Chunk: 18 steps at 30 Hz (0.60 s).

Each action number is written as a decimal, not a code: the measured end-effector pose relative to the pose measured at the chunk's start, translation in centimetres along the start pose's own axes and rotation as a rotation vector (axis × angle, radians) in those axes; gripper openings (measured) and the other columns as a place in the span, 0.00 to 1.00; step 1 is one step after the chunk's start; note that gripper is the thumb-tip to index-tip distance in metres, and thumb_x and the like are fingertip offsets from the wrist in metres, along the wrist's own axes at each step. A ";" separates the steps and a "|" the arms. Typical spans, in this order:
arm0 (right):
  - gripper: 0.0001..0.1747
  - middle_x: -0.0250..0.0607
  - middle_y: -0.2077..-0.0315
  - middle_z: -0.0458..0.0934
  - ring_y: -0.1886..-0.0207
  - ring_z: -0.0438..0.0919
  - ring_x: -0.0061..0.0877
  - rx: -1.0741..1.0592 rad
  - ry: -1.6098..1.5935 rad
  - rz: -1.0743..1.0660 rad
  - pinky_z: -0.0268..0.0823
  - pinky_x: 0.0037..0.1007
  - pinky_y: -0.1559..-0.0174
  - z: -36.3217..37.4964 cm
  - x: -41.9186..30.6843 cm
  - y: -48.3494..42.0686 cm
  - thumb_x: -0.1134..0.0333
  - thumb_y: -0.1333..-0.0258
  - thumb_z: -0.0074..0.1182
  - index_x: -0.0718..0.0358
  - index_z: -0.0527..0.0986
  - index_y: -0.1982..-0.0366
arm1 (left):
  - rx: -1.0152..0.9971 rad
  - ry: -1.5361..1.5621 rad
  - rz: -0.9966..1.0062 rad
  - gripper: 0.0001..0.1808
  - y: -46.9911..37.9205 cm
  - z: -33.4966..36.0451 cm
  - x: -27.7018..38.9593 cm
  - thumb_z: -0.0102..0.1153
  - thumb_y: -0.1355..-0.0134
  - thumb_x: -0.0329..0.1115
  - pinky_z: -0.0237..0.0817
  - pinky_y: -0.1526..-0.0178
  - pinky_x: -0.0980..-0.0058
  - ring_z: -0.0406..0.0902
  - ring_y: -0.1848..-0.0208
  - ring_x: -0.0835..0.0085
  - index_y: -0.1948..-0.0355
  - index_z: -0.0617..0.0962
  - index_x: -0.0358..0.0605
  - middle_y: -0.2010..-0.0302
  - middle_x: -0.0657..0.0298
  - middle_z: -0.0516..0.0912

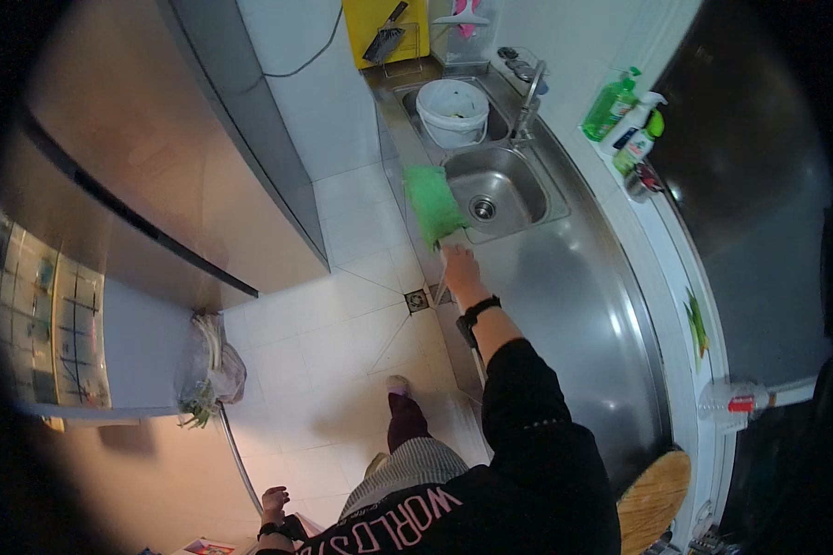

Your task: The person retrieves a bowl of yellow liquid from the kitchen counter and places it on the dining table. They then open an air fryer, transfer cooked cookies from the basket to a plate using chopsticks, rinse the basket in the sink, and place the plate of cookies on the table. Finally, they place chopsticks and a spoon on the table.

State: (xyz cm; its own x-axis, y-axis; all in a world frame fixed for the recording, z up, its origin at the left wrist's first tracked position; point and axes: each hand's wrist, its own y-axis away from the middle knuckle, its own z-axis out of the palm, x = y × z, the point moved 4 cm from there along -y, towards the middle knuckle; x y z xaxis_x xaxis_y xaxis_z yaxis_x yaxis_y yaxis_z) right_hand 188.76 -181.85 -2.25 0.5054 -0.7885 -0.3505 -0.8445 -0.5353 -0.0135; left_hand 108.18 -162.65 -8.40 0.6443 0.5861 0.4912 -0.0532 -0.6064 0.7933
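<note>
My right hand reaches over the front edge of the stainless steel counter, just below a green cloth. The cloth hangs over the sink's front edge; whether my fingers touch it is unclear. Beside the cloth lies the bare sink basin with its drain. A white plastic bucket with small scraps inside stands in the farther basin. My left hand is low at the left, away from the counter, its fingers partly curled and nothing visible in them.
The faucet rises behind the basins. Green and white pump bottles line the sill. A round wooden board is at lower right. A bag of leafy vegetables hangs at left. A brush rests before a yellow board.
</note>
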 end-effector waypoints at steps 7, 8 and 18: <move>0.21 0.44 0.51 0.69 0.47 0.67 0.42 0.002 0.273 -0.129 0.66 0.45 0.48 2.0 -0.8 -8.4 0.70 0.45 0.50 0.56 0.70 0.47 | 0.071 -0.142 -0.010 0.12 -2.7 2.5 12.7 0.50 0.45 0.22 0.73 0.65 0.75 0.78 0.68 0.69 0.60 0.77 0.32 0.68 0.56 0.80; 0.19 0.42 0.54 0.70 0.48 0.68 0.40 0.106 0.317 -0.171 0.67 0.43 0.50 1.7 -0.6 -7.2 0.69 0.43 0.47 0.56 0.72 0.48 | 0.045 -0.156 -0.014 0.12 -2.5 3.2 13.9 0.50 0.45 0.22 0.72 0.65 0.74 0.78 0.68 0.69 0.60 0.77 0.32 0.68 0.56 0.80; 0.32 0.53 0.36 0.55 0.35 0.56 0.50 -0.057 0.124 0.320 0.48 0.67 0.43 -2.5 1.1 14.0 0.58 0.47 0.55 0.52 0.63 0.40 | -0.214 -0.419 0.111 0.10 -6.2 11.1 26.7 0.52 0.44 0.22 0.72 0.65 0.77 0.77 0.70 0.71 0.60 0.78 0.32 0.71 0.56 0.80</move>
State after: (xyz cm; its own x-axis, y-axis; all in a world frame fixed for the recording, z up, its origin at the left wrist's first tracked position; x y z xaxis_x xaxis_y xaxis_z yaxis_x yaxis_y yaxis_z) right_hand 177.99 -190.96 -0.53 0.2375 -0.9479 -0.2121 -0.9540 -0.2687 0.1326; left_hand 134.21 -149.21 -4.24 0.8754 0.2306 0.4249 -0.2665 -0.5031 0.8221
